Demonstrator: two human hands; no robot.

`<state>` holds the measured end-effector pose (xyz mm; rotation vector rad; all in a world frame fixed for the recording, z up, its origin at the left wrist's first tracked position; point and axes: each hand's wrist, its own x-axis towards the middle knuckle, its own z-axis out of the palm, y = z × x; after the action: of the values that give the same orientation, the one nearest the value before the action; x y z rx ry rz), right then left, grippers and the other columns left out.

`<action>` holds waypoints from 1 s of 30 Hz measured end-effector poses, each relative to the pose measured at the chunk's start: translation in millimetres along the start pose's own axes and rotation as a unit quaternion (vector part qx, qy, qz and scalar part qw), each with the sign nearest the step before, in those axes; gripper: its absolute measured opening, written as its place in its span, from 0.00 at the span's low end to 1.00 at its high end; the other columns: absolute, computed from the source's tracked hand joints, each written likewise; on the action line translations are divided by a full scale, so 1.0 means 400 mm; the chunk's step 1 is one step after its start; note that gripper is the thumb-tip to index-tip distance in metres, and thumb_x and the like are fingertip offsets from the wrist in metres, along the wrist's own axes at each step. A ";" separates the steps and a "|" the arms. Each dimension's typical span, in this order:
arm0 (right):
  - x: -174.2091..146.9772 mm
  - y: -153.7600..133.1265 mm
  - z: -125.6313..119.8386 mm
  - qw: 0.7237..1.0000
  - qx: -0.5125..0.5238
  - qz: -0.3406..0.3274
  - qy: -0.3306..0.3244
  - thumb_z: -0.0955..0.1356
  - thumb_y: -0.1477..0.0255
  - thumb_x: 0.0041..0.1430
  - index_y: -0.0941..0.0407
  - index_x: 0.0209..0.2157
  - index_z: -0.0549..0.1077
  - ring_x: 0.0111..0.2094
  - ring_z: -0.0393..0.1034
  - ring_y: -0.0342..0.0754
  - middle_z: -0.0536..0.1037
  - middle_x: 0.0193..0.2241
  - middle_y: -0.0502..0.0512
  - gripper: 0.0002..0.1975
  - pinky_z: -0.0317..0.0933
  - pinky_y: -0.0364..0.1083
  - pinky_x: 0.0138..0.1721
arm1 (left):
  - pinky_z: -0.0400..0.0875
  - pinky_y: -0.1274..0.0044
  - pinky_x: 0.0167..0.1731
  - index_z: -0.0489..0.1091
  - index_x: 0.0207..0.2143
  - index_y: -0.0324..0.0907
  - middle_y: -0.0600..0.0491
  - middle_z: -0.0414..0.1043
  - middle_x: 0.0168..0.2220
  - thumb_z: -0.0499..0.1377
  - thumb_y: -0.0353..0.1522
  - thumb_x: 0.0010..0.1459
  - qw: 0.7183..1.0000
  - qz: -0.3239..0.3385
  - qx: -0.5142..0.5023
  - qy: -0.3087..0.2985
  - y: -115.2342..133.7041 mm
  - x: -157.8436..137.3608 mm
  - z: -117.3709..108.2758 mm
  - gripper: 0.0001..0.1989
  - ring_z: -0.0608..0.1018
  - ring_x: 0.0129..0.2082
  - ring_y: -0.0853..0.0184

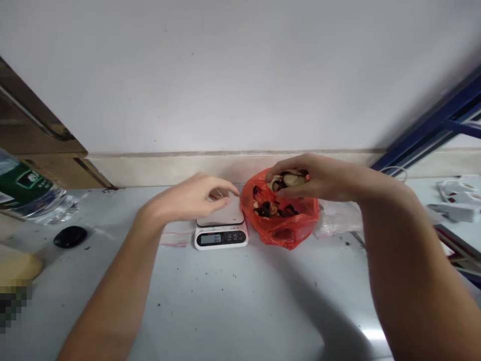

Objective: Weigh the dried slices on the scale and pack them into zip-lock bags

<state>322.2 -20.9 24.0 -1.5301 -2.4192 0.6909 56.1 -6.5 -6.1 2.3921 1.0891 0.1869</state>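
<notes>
A red plastic bag (287, 233) stands open on the table and holds dark and pale-brown dried pieces (268, 208). My right hand (313, 175) is above the bag, fingers curled around several pale-brown dried pieces (295, 179); their exact kind is unclear. Left of the bag stands a white digital kitchen scale (221, 240), its display reading 0.0. My left hand (197, 195) hovers over the scale's plate with thumb and fingers apart, holding nothing. Its index fingertip is close to the bag's left rim; whether they touch I cannot tell.
Clear plastic bags (338, 218) lie right of the red bag, and a clear zip bag (176, 239) lies left of the scale. A black oval object (70, 236) and a green-labelled bottle (32, 188) are at the left. A blue metal frame (424, 123) stands at the right.
</notes>
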 end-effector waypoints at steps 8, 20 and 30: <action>0.126 -0.134 0.120 1.000 0.000 -0.014 0.017 0.69 0.78 0.57 0.50 0.48 0.80 0.32 0.73 0.46 0.82 0.37 0.50 0.18 0.62 0.42 0.32 | 0.71 0.74 0.46 0.72 0.58 0.49 0.52 0.79 0.55 0.51 0.46 0.62 0.979 -0.183 0.068 -0.063 -0.077 -0.086 -0.076 0.26 0.80 0.50 0.58; 0.202 -0.147 0.237 0.987 -0.070 -0.013 -0.143 0.66 0.84 0.56 0.48 0.56 0.76 0.44 0.77 0.50 0.82 0.48 0.56 0.29 0.62 0.42 0.34 | 0.71 0.75 0.47 0.65 0.64 0.48 0.48 0.77 0.58 0.52 0.45 0.62 0.956 -0.254 0.045 -0.141 -0.164 -0.105 -0.048 0.30 0.81 0.49 0.60; 0.154 -0.138 0.182 0.995 -0.008 0.005 -0.097 0.67 0.77 0.61 0.46 0.55 0.78 0.42 0.78 0.50 0.83 0.46 0.53 0.22 0.66 0.44 0.37 | 0.71 0.73 0.46 0.70 0.58 0.48 0.49 0.79 0.54 0.54 0.42 0.59 0.950 -0.260 0.064 -0.159 -0.149 -0.094 -0.048 0.26 0.81 0.47 0.59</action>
<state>221.3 -5.9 -17.8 -1.5467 -2.5635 0.8622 -15.0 6.2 -15.8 2.0497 1.5500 -0.4464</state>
